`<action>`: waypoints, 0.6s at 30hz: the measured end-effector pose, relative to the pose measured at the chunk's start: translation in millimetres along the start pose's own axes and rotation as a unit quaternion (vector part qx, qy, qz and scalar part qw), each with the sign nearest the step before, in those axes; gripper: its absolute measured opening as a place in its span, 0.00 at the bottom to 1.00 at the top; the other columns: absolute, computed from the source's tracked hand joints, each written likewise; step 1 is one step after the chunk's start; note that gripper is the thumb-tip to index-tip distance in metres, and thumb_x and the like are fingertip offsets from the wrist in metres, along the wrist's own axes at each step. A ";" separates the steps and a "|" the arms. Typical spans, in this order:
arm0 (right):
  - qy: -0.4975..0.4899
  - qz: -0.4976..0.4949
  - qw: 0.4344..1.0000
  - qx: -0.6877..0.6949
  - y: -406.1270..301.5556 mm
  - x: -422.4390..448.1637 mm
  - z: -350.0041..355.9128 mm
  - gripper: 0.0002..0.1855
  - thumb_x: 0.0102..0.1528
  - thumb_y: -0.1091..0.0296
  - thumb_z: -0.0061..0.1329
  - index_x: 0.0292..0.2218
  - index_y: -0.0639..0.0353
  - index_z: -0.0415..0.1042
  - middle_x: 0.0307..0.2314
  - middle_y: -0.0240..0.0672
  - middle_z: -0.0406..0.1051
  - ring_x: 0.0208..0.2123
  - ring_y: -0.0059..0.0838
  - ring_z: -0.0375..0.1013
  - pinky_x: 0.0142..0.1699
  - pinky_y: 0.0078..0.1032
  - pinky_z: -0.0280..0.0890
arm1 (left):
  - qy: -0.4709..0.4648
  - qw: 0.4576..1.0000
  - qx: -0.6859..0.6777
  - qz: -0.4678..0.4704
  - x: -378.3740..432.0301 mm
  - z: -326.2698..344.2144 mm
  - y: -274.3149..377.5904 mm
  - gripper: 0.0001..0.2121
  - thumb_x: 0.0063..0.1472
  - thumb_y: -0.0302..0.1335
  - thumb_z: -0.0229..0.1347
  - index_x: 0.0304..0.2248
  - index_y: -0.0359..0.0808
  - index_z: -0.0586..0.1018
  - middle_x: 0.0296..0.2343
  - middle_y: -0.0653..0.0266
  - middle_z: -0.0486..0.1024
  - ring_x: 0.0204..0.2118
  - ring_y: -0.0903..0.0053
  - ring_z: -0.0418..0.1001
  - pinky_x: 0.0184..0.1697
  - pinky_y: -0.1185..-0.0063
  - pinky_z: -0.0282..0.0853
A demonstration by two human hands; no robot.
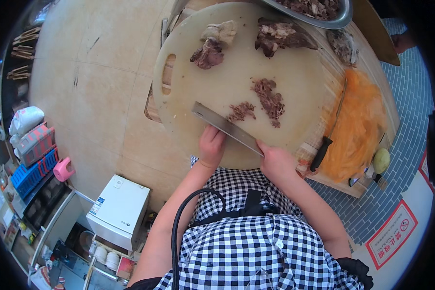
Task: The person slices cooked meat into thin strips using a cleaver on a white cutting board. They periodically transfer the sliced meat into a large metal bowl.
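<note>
In my right hand (280, 161) is a broad-bladed cleaver (227, 127), its blade slanting up to the left above the near part of a round, pale cutting board (203, 90). My left hand (212, 144) is at the blade's near edge, fingers curled with the tips hidden, so I cannot tell whether it grips anything. Just beyond the blade lies a small heap of chopped meat (242, 111). A longer strip of sliced meat (269, 99) rests to its right. Farther back are a dark chunk of cooked meat (207, 54), a pale piece (221, 32) and a larger dark chunk (284, 35).
A steel bowl of cut meat (342, 20) overhangs the board's far right. To the right, a black-handled knife (322, 152) lies beside an orange cloth or sheet (362, 127). A greenish round fruit or vegetable (381, 160) sits near the table edge. Another person's hand (402, 41) shows at the far right.
</note>
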State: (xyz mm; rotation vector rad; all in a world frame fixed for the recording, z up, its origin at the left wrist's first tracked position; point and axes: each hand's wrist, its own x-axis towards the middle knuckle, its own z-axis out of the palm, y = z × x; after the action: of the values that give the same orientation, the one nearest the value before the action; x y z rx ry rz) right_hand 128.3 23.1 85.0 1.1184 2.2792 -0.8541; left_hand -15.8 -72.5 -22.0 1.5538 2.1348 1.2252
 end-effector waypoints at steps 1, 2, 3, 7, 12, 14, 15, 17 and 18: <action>0.013 -0.012 1.000 0.021 -1.3 4.6 -0.6 0.16 0.41 0.75 0.39 0.36 0.61 0.64 0.15 0.45 0.67 0.20 0.43 0.68 0.26 0.35 0.63 | -0.005 1.000 0.006 -0.006 1.3 -0.6 0.6 0.10 0.38 0.16 0.51 0.25 0.29 0.72 0.28 0.58 0.70 0.29 0.66 0.69 0.29 0.76 0.66; 0.027 -0.023 0.999 0.042 -2.2 6.4 -1.6 0.16 0.41 0.75 0.39 0.36 0.61 0.64 0.15 0.45 0.67 0.20 0.43 0.68 0.26 0.35 0.63 | 0.003 1.000 0.001 0.009 4.5 -0.9 1.0 0.10 0.37 0.16 0.51 0.25 0.29 0.72 0.28 0.58 0.70 0.29 0.66 0.69 0.29 0.76 0.66; 0.019 -0.016 0.999 0.031 0.4 2.5 -2.0 0.16 0.41 0.75 0.39 0.36 0.61 0.64 0.16 0.45 0.67 0.20 0.43 0.68 0.26 0.35 0.63 | 0.011 1.000 -0.004 0.019 7.5 -2.6 3.3 0.10 0.37 0.16 0.52 0.25 0.29 0.72 0.28 0.58 0.70 0.29 0.66 0.69 0.29 0.76 0.66; 0.007 -0.031 0.999 0.007 24.8 -30.5 -13.3 0.16 0.40 0.76 0.40 0.35 0.61 0.65 0.16 0.45 0.67 0.20 0.44 0.68 0.27 0.34 0.64 | 0.015 1.000 -0.020 0.000 7.1 -3.0 5.1 0.10 0.36 0.16 0.52 0.24 0.29 0.72 0.27 0.58 0.70 0.28 0.66 0.69 0.29 0.76 0.66; -0.023 -0.004 0.999 -0.021 19.8 -42.0 -11.7 0.17 0.39 0.77 0.41 0.35 0.61 0.65 0.16 0.44 0.67 0.20 0.42 0.69 0.27 0.34 0.64 | 0.029 0.999 -0.013 0.003 -0.8 0.5 -0.7 0.10 0.36 0.15 0.52 0.24 0.30 0.72 0.27 0.57 0.70 0.29 0.65 0.69 0.29 0.76 0.66; -0.045 0.016 0.998 -0.040 7.8 -24.9 -6.7 0.18 0.39 0.77 0.41 0.36 0.61 0.65 0.16 0.44 0.68 0.21 0.41 0.69 0.27 0.34 0.64 | 0.020 1.000 -0.011 0.000 -2.2 1.0 -2.7 0.09 0.36 0.15 0.52 0.24 0.30 0.72 0.27 0.57 0.70 0.29 0.65 0.69 0.29 0.76 0.66; -0.031 0.008 0.999 -0.021 3.0 -13.2 -1.9 0.18 0.39 0.77 0.41 0.36 0.61 0.65 0.17 0.45 0.68 0.21 0.42 0.69 0.27 0.34 0.64 | 0.014 1.000 -0.010 -0.005 -3.0 1.3 -3.1 0.09 0.37 0.16 0.52 0.24 0.31 0.72 0.27 0.57 0.70 0.29 0.66 0.69 0.29 0.76 0.66; 0.001 -0.007 1.000 0.014 -3.5 5.9 7.4 0.18 0.39 0.77 0.40 0.36 0.61 0.65 0.17 0.46 0.68 0.21 0.43 0.69 0.27 0.34 0.64 | 0.006 1.000 -0.006 -0.008 -2.1 0.4 -0.7 0.10 0.36 0.16 0.52 0.24 0.31 0.72 0.28 0.58 0.70 0.30 0.66 0.69 0.29 0.77 0.67; 0.011 -0.016 0.999 0.050 -0.8 7.8 9.1 0.17 0.40 0.77 0.40 0.36 0.61 0.66 0.18 0.46 0.68 0.21 0.43 0.69 0.28 0.34 0.64 | 0.007 1.000 0.001 -0.008 -2.3 0.3 0.4 0.10 0.36 0.16 0.52 0.25 0.31 0.73 0.28 0.58 0.70 0.30 0.67 0.69 0.29 0.77 0.67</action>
State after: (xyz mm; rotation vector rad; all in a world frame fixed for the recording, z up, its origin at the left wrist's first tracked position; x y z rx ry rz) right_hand 124.5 20.5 73.9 1.1435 2.3004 -0.9826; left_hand -14.4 -74.3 -22.4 1.5311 2.1524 1.2336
